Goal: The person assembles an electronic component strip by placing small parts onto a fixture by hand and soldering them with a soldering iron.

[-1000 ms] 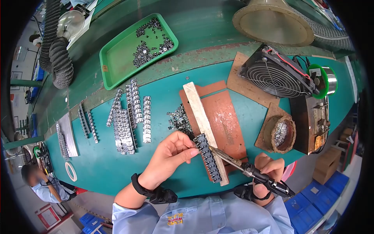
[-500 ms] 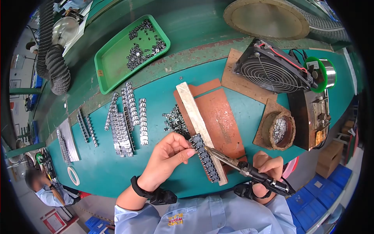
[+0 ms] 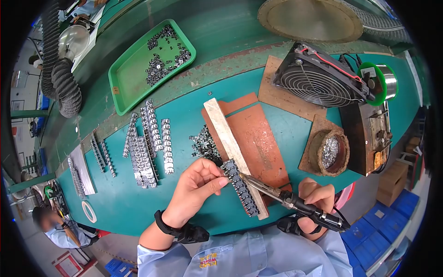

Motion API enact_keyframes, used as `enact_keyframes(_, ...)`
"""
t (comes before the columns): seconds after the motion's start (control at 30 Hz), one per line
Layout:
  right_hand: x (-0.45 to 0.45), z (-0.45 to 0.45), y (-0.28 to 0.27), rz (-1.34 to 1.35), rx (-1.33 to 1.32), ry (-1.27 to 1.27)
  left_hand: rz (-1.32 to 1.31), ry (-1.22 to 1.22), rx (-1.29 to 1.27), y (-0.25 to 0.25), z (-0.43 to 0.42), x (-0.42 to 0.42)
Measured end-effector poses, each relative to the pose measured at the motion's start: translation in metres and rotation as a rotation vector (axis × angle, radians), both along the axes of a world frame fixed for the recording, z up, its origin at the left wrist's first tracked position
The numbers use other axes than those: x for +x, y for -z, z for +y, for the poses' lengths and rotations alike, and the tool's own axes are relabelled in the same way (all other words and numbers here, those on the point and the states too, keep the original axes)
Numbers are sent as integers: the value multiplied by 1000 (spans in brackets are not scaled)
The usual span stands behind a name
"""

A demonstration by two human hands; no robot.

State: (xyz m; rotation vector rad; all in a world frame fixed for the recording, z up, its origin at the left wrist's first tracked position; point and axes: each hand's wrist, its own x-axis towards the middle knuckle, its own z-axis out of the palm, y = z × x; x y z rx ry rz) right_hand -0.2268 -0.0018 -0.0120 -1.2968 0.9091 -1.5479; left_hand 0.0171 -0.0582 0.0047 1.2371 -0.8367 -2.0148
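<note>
A strip of dark parts (image 3: 241, 188) lies along the near part of a pale wooden bar (image 3: 229, 141) on a reddish-brown board (image 3: 258, 143). My left hand (image 3: 198, 187) is pinched at the strip's upper left edge; what its fingertips hold is too small to name. In my right hand (image 3: 316, 198) is a soldering iron (image 3: 288, 199), its tip at the strip's upper right side. Loose metal parts (image 3: 206, 144) are heaped left of the bar. Several finished-looking metal strips (image 3: 142, 157) lie farther left.
A green tray (image 3: 134, 83) with small parts stands at the back left. On the right are a black fan (image 3: 318, 85), a solder wire spool (image 3: 387, 83), a round pot (image 3: 340, 157) and a metal box (image 3: 362, 138). Another person (image 3: 62, 231) sits at the lower left.
The whole view has shifted, with the bench items appearing farther left. The iron's tip remains beside the strip's upper part, and both hands keep nearly the same pose.
</note>
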Motion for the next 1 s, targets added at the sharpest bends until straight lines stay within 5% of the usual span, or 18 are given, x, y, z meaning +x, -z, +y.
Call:
enact_keyframes(0.33, 9, -6, -3, 16, -89, 99, -5, -40, -75, -9, 6, 1)
enact_keyframes(0.47, 8, -5, -14, 339, -9, 12, -87, -99, -513, -20, 24, -5)
enact_keyframes(0.57, 17, -11, -32, 418, -64, -207, -195, 90, -835, -25, 33, 0)
enact_keyframes(1.0, 54, 0, -50, 412, -143, -237, -141, 58, -1046, -29, 53, 3)
